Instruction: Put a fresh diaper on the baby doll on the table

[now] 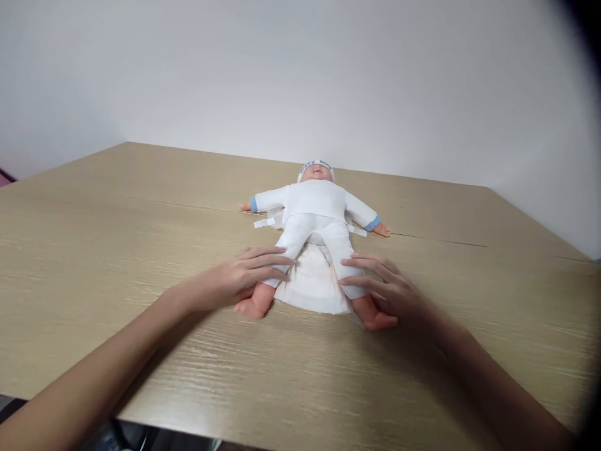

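Note:
A baby doll (315, 203) in white clothes with blue cuffs lies on its back, legs spread toward me. Beneath its hips and between its legs a white diaper (315, 282) is spread open, its tapes (264, 223) sticking out at both sides of the waist. My left hand (251, 269) rests with fingers stretched over the doll's leg on the left, near the knee. On the other leg lie the outstretched fingers of my right hand (380, 282). Both thumbs are mostly hidden, and neither hand is seen wrapped round anything.
The doll lies on a wide wood-grain table (141, 263) with thin seams across it. Behind the table's far edge stands a pale wall (235, 81). Dark objects, too cut off to name, show below the near edge at the lower left.

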Available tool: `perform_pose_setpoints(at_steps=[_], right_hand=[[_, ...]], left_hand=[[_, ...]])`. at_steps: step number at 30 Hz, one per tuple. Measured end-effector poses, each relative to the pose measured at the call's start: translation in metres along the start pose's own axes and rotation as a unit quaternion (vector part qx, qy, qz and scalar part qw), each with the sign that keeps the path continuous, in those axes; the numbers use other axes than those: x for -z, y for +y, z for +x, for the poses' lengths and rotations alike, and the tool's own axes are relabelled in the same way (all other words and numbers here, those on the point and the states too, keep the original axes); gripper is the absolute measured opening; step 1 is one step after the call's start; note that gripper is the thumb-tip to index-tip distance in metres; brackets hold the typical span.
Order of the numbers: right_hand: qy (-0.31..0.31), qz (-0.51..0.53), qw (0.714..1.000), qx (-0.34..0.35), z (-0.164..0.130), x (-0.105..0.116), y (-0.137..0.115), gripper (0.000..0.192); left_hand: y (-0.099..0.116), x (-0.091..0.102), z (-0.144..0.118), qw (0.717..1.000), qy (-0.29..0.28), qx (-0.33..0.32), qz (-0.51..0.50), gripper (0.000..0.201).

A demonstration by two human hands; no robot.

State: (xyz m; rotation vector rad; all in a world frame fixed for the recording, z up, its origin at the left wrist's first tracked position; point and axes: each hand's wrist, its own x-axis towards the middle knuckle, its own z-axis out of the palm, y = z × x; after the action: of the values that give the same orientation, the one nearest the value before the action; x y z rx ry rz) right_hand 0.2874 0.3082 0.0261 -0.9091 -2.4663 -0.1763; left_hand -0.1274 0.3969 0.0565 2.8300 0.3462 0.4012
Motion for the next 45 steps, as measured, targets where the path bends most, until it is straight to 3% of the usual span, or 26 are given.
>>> perform_pose_setpoints(at_steps=[8,11,13,15,17,18,22,26,30,36,38,41,43,45], right_hand=[[-0.03,0.104,0.993,-0.041,-0.006,0.007,0.007,0.053],[-0.05,0.114,0.989,-0.077,-0.001,0.013,-0.003,0.041],[-0.066,0.095,0.988,-0.106,0.003,0.016,-0.015,0.035],[-0.073,0.052,0.989,-0.121,0.007,0.013,-0.03,0.056],[-0.061,-0.001,0.991,-0.117,0.009,0.006,-0.043,0.083],[-0.054,-0.027,0.991,-0.116,0.01,0.002,-0.049,0.086],[-0.035,-0.083,0.987,-0.136,0.012,-0.012,-0.062,0.047],[-0.012,-0.043,0.987,-0.156,0.021,-0.007,-0.053,0.036],[0.014,0.029,0.975,-0.22,0.045,0.008,-0.028,0.027],[0.133,0.143,0.935,-0.295,0.103,0.009,0.036,0.033],[0.141,0.179,0.909,-0.349,0.121,-0.001,0.062,0.033],[0.14,0.315,0.835,-0.429,0.14,-0.021,0.096,0.033],[0.138,0.386,0.8,-0.437,0.146,-0.035,0.112,0.035],[0.135,0.415,0.788,-0.434,0.146,-0.045,0.119,0.038]], left_hand=[[0.009,0.005,0.0,0.998,-0.013,0.032,-0.048,0.058],[0.021,0.003,0.006,0.996,0.002,0.074,-0.051,0.046],[0.03,-0.002,0.011,0.993,0.012,0.11,-0.035,0.058],[0.039,-0.009,0.017,0.99,0.024,0.136,-0.005,0.074],[0.045,-0.017,0.023,0.988,0.04,0.149,0.028,0.067],[0.048,-0.02,0.025,0.986,0.048,0.156,0.042,0.057],[0.051,-0.023,0.032,0.98,0.066,0.182,0.055,0.022],[0.046,-0.01,0.04,0.973,0.102,0.208,0.013,0.023],[0.024,0.01,0.062,0.957,0.16,0.228,-0.085,0.027],[-0.034,0.032,0.117,0.923,0.233,0.252,-0.176,0.036],[-0.054,0.033,0.133,0.893,0.253,0.289,-0.233,0.033],[-0.085,0.028,0.151,0.858,0.267,0.324,-0.297,0.028],[-0.103,0.021,0.158,0.846,0.263,0.331,-0.324,0.026],[-0.114,0.013,0.159,0.841,0.256,0.331,-0.343,0.024]])
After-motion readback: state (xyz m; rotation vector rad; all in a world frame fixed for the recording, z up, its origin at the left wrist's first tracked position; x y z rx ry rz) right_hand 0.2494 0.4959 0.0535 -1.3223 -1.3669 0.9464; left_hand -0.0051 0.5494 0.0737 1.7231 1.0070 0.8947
